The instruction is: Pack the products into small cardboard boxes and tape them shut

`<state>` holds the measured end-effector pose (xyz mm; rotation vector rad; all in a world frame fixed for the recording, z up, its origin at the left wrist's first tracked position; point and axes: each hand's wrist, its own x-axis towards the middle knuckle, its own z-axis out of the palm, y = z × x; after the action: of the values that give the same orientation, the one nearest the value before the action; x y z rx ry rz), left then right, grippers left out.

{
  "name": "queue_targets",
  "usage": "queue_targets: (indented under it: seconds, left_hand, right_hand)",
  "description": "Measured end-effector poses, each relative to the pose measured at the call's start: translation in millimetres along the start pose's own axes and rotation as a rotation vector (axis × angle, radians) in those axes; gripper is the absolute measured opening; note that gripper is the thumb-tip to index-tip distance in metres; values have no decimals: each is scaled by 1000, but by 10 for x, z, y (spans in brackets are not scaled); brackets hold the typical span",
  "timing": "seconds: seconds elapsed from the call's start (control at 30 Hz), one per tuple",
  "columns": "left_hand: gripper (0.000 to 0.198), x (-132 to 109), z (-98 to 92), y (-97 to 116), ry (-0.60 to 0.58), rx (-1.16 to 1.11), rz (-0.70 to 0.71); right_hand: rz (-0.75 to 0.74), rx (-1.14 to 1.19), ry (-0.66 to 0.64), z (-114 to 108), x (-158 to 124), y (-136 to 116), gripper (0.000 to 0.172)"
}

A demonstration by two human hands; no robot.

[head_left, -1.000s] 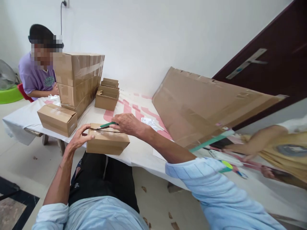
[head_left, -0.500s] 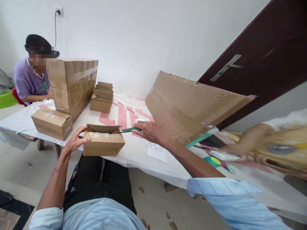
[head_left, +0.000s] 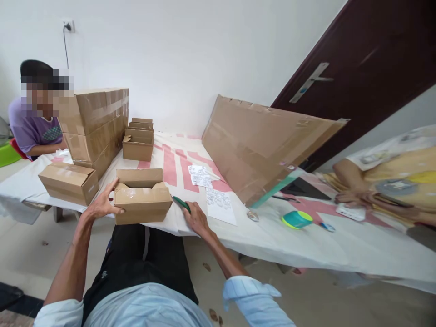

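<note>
In front of me a small cardboard box (head_left: pixel 143 210) sits at the table's near edge, its far flap standing up and its near flap folded over the top. My left hand (head_left: pixel 104 202) grips the box's left end, thumb on the near side and fingers behind. A green-handled knife (head_left: pixel 182 204) is in my right hand (head_left: pixel 197 220), fingers wrapped round the handle. Its tip points at the box's right end; whether it touches the cardboard I cannot tell. To the left lies a taped box (head_left: pixel 68 184).
Stacked large cartons (head_left: pixel 98 122) and open small boxes (head_left: pixel 138 147) stand behind. Papers (head_left: pixel 220 204) lie on the cloth, right of my hand. A cardboard sheet (head_left: pixel 259 145) leans at the back. A tape roll (head_left: pixel 297 219) lies right. One person sits at each side.
My right hand has come down and nearer with the knife, from the far right corner to beside the box's right end. The near flap now lies folded over the top.
</note>
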<state>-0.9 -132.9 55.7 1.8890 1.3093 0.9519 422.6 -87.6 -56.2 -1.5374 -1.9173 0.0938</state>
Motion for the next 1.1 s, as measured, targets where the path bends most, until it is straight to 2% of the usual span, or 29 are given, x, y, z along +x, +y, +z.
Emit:
queue_targets:
  seconds: [0.07, 0.17, 0.3, 0.4, 0.5, 0.57, 0.7, 0.83, 0.97, 1.1]
  left_hand:
    - [136, -8, 24, 29, 22, -10, 0]
    - [136, -26, 65, 62, 57, -40, 11]
    - [137, -42, 108, 79, 79, -62, 20]
    - [137, -45, 123, 85, 80, -82, 13]
    - [137, -49, 124, 77, 63, -103, 8]
    - [138, -54, 114, 59, 50, -104, 8]
    - [140, -73, 49, 11, 13, -103, -11]
    - [133, -96, -48, 0, -96, -271, 1]
    - [121, -115, -62, 27, -122, -398, 18]
    - [129, -123, 38, 77, -61, -290, -14]
  right_hand:
    - [-24, 25, -1, -1, 58, -47, 28]
    - [-90, 81, 23, -160, 279, -232, 34]
    - [-369, 178, 25, -427, 606, -719, 35]
    - [-536, 153, -131, -532, 775, -1091, 34]
    - [-595, 112, -270, -570, 837, -1302, 32]
    - [-608, 132, -243, -600, 803, -1347, 26]
    - [-666, 180, -24, -691, 558, -1322, 12]
    - [-765, 101, 136, -676, 185, -1252, 14]
    - [-777, 69, 156, -516, -122, -1159, 11]
    - [-654, 53, 68, -409, -226, -1114, 20]
